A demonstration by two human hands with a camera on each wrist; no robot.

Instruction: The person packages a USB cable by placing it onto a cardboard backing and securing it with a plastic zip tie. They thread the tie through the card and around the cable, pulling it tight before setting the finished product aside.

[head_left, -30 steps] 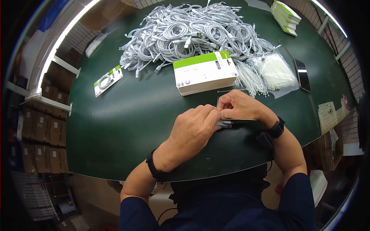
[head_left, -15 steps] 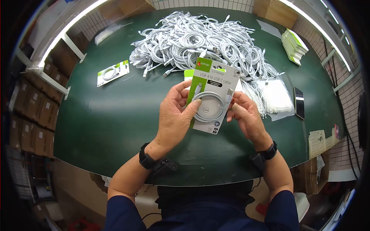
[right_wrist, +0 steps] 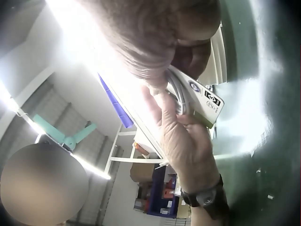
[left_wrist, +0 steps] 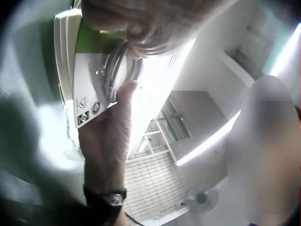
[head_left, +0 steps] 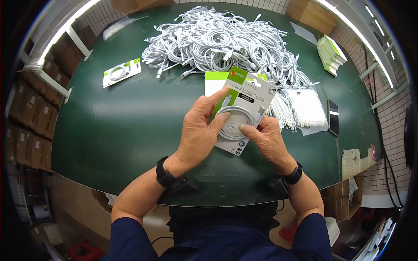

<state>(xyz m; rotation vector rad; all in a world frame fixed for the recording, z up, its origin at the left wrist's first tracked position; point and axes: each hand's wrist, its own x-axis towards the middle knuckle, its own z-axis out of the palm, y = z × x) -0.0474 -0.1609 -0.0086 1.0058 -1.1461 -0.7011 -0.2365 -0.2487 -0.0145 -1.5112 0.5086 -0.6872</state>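
Observation:
Both hands hold up a white-and-green packaging card (head_left: 250, 93) printed for a USB-A to USB-C cable, its front towards the head camera and its top leaning right. On it lies a coiled light-grey cable (head_left: 235, 137), both connectors showing above the coil. My left hand (head_left: 198, 128) grips the card's left edge, thumb on the coil. From the lower right, my right hand (head_left: 271, 141) pinches the card, its thumb across the coil and its other fingers behind. The wrist views show the thumbs close together at the coil (left_wrist: 111, 70).
Behind the card, a stack of similar cards (head_left: 213, 85) is partly hidden. A large cable heap (head_left: 217, 43) fills the back. Another carded cable (head_left: 126, 69) lies left. White cable ties (head_left: 306, 111), a phone (head_left: 333, 117) and more cards (head_left: 332, 55) lie right on the green table (head_left: 109, 139).
The card has come up from a low, edge-on position to face the head camera. Half a second ago the right fingers were at its right edge; now the right thumb is over the coil.

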